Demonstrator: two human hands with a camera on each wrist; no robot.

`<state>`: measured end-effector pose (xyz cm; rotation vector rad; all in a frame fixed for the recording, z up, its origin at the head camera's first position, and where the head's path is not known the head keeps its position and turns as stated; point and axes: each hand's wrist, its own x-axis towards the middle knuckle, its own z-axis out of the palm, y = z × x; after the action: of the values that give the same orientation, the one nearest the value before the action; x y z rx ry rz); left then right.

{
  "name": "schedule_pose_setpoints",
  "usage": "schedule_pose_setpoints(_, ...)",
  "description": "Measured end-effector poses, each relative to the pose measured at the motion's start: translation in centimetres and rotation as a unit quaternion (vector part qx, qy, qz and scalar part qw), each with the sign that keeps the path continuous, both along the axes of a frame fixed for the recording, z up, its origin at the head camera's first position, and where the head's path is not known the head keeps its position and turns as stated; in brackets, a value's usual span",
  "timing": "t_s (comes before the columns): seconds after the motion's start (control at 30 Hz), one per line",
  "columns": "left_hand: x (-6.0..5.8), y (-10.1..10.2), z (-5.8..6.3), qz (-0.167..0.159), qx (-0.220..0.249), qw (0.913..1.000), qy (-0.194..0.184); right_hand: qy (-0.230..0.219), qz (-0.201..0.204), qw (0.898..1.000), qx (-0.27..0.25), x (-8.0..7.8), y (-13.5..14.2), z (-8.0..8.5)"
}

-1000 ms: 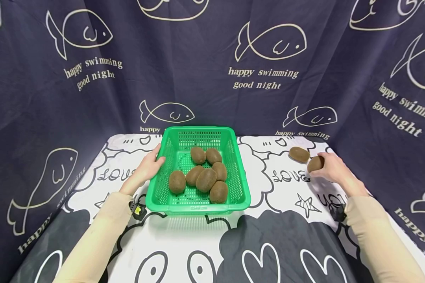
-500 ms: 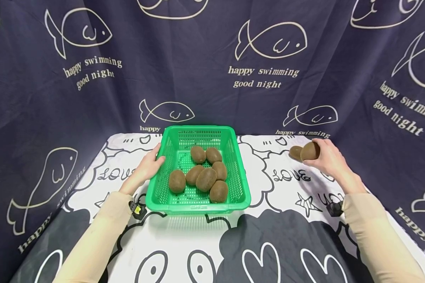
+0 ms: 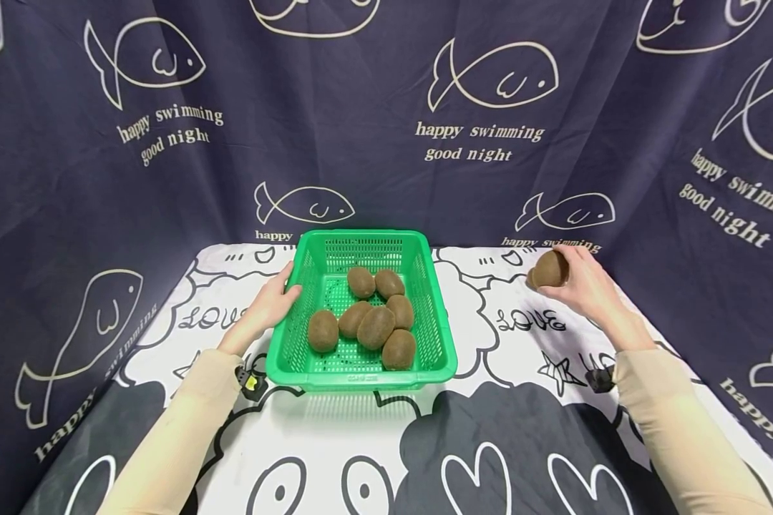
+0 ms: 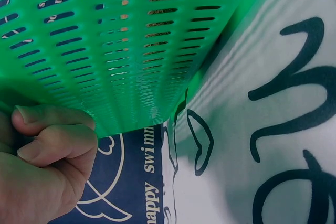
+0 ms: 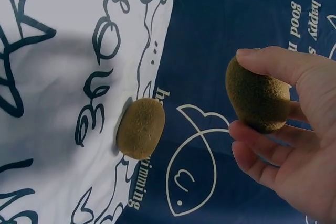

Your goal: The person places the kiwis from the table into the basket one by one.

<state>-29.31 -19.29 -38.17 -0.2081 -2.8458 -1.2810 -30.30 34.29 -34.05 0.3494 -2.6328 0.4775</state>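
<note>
My left hand [image 3: 270, 302] grips the left rim of a green plastic basket [image 3: 361, 378]; in the left wrist view its curled fingers [image 4: 63, 137] lie against the slotted wall. Inside the basket are several brown kiwis [image 3: 376, 327], mostly grouped at the middle and right. Over at the far right, my right hand [image 3: 589, 285] holds a kiwi [image 5: 257, 94] between thumb and fingers, raised above the cloth. Another kiwi [image 5: 140, 128] lies on the cloth just beyond it, largely covered by the held one in the head view.
A white cloth [image 3: 483, 322] with black drawings covers the table. Dark blue curtain fabric [image 3: 386, 143] with fish prints rises behind and on both sides, close to the table's back edge. The basket stands left of the table's middle.
My right hand has lifted the kiwi off the cloth and carried it leftward and away, so it now overlaps the other kiwi. The left hand and basket have stayed put.
</note>
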Motion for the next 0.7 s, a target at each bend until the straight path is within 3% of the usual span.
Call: schedule_pose_setpoints(0.7, 0.0, 0.0, -0.1, 0.0, 0.008, 1.0, -0.002, 0.023, 0.053, 0.998, -0.013, -0.6, -3.2, 0.2)
